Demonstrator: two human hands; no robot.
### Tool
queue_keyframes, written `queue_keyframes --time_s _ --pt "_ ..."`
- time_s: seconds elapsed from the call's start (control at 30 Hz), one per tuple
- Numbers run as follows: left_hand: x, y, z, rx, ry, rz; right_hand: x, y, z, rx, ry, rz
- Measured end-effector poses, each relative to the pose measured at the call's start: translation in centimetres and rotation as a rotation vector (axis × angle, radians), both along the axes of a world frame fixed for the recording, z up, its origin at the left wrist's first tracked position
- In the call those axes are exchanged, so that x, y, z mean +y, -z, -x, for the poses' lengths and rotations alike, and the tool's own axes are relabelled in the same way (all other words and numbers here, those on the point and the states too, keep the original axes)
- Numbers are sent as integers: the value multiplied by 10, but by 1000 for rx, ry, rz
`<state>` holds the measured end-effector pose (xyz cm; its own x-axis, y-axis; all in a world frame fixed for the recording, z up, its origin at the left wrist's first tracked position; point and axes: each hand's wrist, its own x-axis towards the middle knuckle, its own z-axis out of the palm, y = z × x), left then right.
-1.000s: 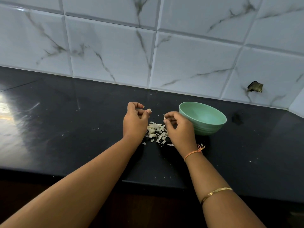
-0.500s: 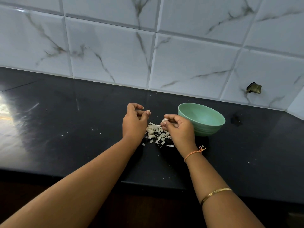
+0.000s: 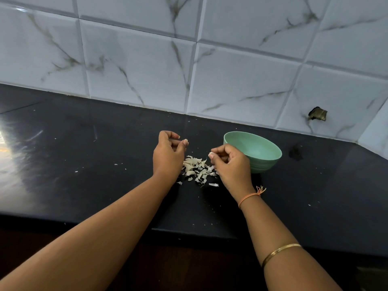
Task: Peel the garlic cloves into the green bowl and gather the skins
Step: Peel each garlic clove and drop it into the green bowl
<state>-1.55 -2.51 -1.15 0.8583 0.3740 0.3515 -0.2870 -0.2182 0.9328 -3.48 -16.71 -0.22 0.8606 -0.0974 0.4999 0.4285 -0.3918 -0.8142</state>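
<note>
A: Left hand (image 3: 168, 157)?

B: Over the dark surface (image 3: 100, 175), just left of the garlic skins (image 3: 197, 170). Fingers curled in, thumb laid against the fingertips. The observer cannot tell whether that grip holds anything.

A: Right hand (image 3: 232, 164)?

B: Just right of the skins, near side of the green bowl (image 3: 265, 164) and overlapping its left wall in view. Grip clenched on a pale piece (image 3: 210, 154), pinched between thumb and fingertip at the hand's left end. Clove or skin, too small to tell.

A: Skins?

B: One loose heap on the surface between the two hands, with a few flakes strayed to the near side.

A: Bowl?

B: Upright, right of the heap, near the tiled wall (image 3: 241, 80).

A: Anything on the arms?

B: An orange thread (image 3: 249, 196) at the right wrist and a gold bangle (image 3: 281, 250) nearer on the forearm.
</note>
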Motion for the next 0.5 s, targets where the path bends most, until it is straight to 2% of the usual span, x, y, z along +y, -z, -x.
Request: queue_keyframes --time_s 0.07,0.13,0.2,0.27,0.3,0.33,0.4,0.5 --pt "0 0 1 -6 0 1 -2 -6 1 -78 35 41" --pt "0 -1 1 -8 5 3 -3 -12 3 -250 106 78" --pt "0 -1 2 -8 7 5 -5 -12 5 -314 135 219" --pt "0 -1 2 -7 5 5 -4 -7 6 -38 44 510" --pt "0 0 3 -8 7 5 -6 -5 6 121 2 619" --pt "0 -1 3 -9 7 5 -7 -5 5 190 -9 658" --pt "0 -1 3 -5 14 1 -5 -6 3 142 12 574" --pt "-1 -2 4 -13 38 -11 4 -5 4 -21 39 214"
